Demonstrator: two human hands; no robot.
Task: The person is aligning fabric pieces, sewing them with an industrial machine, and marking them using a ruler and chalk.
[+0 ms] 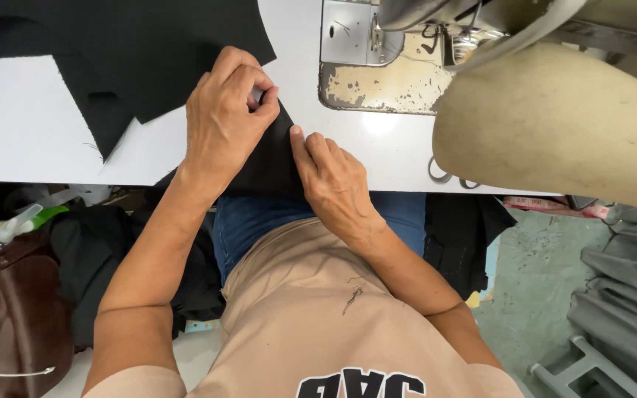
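Note:
My left hand is curled over a piece of black fabric at the near edge of the white sewing table, pinching its top corner between thumb and fingers. My right hand lies flat on the same piece, its fingers pressing along the fabric's right edge. The cloth hangs off the table edge toward my lap. A sewing machine with a worn beige body stands to the right, its metal bed plate just beyond my hands.
More black fabric is spread over the table's far left. A brown leather bag sits at lower left, dark cloth hangs below the table edge, and grey fabric is piled at lower right.

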